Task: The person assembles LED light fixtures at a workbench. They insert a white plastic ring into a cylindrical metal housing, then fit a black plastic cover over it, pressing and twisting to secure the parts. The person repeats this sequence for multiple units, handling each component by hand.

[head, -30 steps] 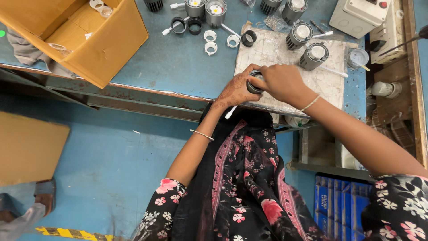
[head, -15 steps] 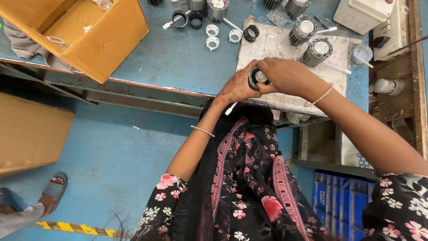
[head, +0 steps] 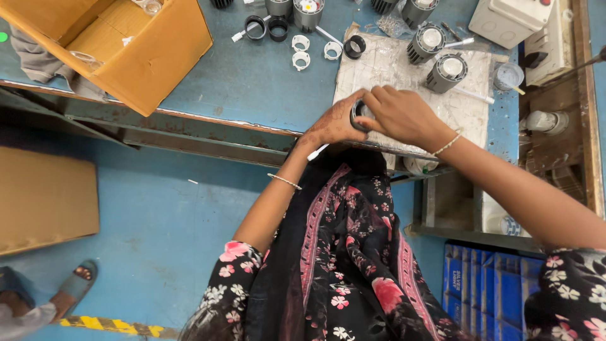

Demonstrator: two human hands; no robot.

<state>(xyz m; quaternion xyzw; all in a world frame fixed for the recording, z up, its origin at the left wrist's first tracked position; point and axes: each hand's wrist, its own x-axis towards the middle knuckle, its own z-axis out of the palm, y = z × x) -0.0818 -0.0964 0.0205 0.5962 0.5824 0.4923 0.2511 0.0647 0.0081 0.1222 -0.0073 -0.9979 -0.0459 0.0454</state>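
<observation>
Box: open brown cardboard box (head: pixel 136 53), far left on the blue bench.
Left hand (head: pixel 338 123): fingers clasp a dark round part (head: pixel 360 113) at the grey slab's (head: pixel 385 76) near edge.
Right hand (head: pixel 404 117): fingers wrapped over the same part.
Behind: ribbed grey cylinders (head: pixel 442 69).

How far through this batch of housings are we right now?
Looks done: two finned housings with white centres stand on the grey slab. In hand: the left hand and right hand grip one dark round part at the slab's near edge. Left: loose white rings and black rings lie on the blue bench.
</observation>
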